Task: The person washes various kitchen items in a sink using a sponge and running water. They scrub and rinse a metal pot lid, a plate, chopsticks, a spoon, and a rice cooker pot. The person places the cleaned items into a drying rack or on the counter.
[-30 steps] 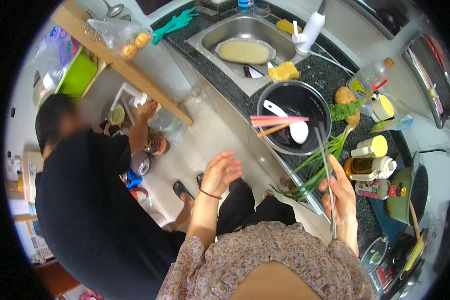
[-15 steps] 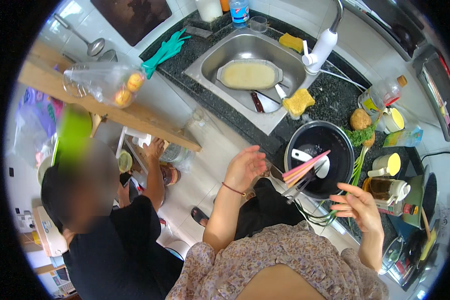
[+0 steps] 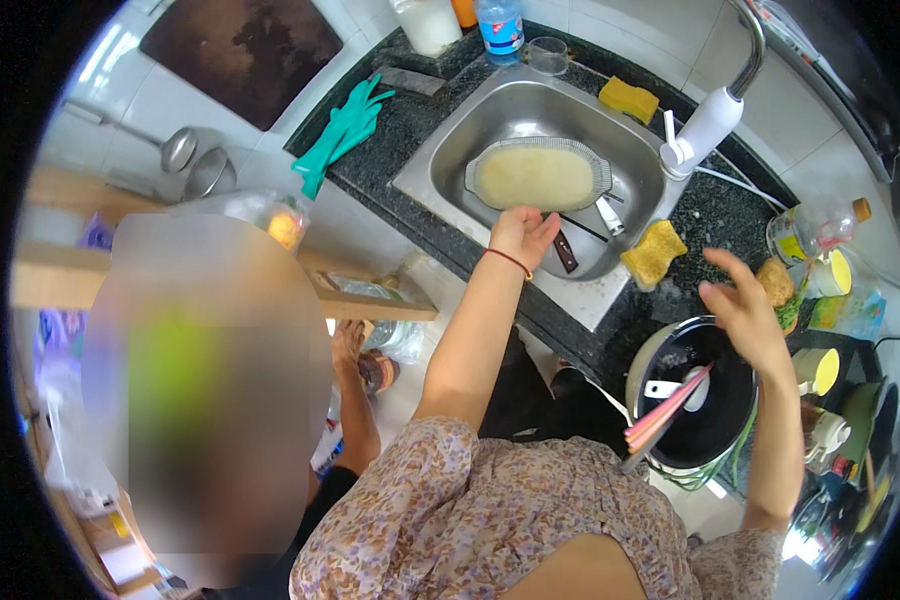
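Observation:
My left hand point(image 3: 526, 238) reaches over the front edge of the sink point(image 3: 572, 302), open and empty. Close to its fingertips lies a brown-handled knife point(image 3: 565, 252). Behind it in the sink sits a ribbed clear oval dish point(image 3: 602, 174) with cloudy yellowish liquid, and a white-handled utensil point(image 3: 610, 216) beside it. My right hand point(image 3: 748, 308) hovers above the far right side of a black-lined pan point(image 3: 720, 435), fingers apart, holding nothing. In the pan rest a white spoon point(image 3: 698, 392) and a bundle of pink and tan chopsticks point(image 3: 667, 410) jutting over the rim.
Yellow sponges lie by the sink, one at its right front corner point(image 3: 654, 254). The white faucet point(image 3: 705, 135) stands behind. Green gloves point(image 3: 344, 133) hang over the counter's left edge. Bottles and yellow-lidded cups point(image 3: 818, 370) crowd the right. Another person point(image 3: 355, 430) is close at left.
My left hand has moved up and forward to the sink's front edge. My right hand has risen from beside the pan to above its far side. The other person's head has come closer.

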Demonstrator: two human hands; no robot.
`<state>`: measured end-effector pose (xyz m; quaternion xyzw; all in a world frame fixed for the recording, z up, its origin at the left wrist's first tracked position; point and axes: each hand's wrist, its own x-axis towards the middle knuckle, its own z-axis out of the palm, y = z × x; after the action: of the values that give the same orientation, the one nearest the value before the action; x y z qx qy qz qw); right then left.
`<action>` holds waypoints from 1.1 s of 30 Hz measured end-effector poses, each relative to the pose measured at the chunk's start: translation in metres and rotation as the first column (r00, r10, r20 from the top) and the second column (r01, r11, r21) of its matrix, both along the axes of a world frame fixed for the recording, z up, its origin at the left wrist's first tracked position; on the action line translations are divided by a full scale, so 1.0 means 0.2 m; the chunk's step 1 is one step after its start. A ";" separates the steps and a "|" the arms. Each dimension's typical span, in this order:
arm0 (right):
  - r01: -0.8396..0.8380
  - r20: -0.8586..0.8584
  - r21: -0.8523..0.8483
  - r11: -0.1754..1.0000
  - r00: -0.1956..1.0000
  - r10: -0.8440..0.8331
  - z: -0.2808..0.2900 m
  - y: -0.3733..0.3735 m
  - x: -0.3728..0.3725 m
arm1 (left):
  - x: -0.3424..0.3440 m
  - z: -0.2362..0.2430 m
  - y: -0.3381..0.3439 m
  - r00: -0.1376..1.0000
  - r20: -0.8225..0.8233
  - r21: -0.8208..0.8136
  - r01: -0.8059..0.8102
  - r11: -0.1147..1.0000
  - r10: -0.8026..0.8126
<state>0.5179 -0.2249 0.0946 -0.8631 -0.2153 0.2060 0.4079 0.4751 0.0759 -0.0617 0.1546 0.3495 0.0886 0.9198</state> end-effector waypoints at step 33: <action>0.536 -0.742 0.418 0.733 0.667 -0.065 -0.11 0.78 0.30 | 0.42 -0.54 0.75 0.880 -0.369 0.163 0.379 0.911 -0.300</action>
<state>0.5776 -0.0685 0.0734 -0.5692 0.0518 0.3534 0.7405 0.5598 0.2250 -0.1693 0.3324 0.4558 -0.0627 0.8233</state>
